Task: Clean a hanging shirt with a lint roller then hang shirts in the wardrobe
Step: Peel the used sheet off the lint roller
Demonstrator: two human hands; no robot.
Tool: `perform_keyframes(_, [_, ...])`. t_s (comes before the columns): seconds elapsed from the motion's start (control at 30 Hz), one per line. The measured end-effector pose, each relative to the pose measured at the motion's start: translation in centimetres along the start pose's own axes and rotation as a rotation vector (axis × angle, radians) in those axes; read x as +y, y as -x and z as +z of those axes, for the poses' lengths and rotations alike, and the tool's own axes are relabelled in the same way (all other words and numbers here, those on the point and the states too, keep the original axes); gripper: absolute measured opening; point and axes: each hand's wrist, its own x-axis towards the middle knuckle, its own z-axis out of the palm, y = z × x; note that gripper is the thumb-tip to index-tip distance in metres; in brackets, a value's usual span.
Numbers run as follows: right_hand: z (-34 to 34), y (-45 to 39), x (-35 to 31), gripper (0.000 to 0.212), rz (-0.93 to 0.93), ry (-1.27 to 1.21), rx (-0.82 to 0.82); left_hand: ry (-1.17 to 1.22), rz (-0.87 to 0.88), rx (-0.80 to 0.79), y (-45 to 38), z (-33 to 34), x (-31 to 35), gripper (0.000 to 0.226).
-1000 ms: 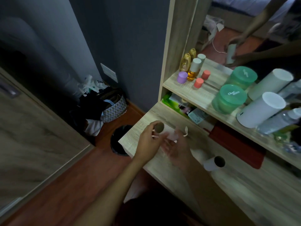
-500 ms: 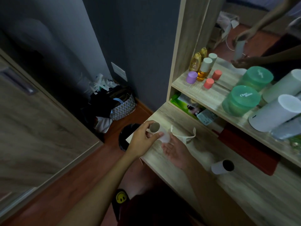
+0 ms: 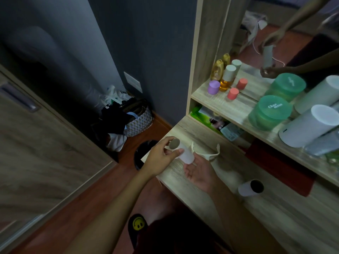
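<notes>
My left hand (image 3: pixel 161 158) grips a white lint roller refill roll (image 3: pixel 183 153) by its open cardboard end, over the front left corner of the wooden desk (image 3: pixel 275 213). My right hand (image 3: pixel 200 171) lies palm up just under the roll's far end, fingers apart, touching or almost touching it. The white lint roller handle frame (image 3: pixel 207 153) lies on the desk right behind the roll. A second roll (image 3: pixel 250 187) lies on its side on the desk to the right. No shirt is in view.
A shelf (image 3: pixel 229 109) above the desk carries small bottles, two green jars (image 3: pixel 269 114) and white cylinders, with a mirror behind. A black bin (image 3: pixel 141 154) and a laundry basket (image 3: pixel 135 120) stand on the floor at left. A wardrobe door (image 3: pixel 36 143) fills the left.
The camera has swung slightly left and down. The roll has been lifted a little off the handle frame, which now lies bare on the desk; my right hand has opened under the roll.
</notes>
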Motion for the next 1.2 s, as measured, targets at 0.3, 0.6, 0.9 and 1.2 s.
perform_keyframes(0.3, [-1.4,-1.5,0.5,0.021,-0.103,0.153,0.156,0.049,-0.061,0.076,-1.1,-1.2,0.1,0.034])
perform_keyframes(0.6, [-2.4,-2.8,1.7,0.038,-0.450,1.359,0.331,0.065,-0.107,0.118,-0.5,-1.8,-1.0,0.037])
perform_keyframes(0.9, [-1.7,-1.8,1.9,0.027,-0.786,1.647,0.502,0.035,-0.147,0.145,-0.5,-3.5,-1.4,0.039])
perform_keyframes(1.2, [1.7,-2.0,0.9,0.022,-0.955,1.610,0.503,0.059,-0.113,0.203,-0.8,-7.1,-1.7,0.030])
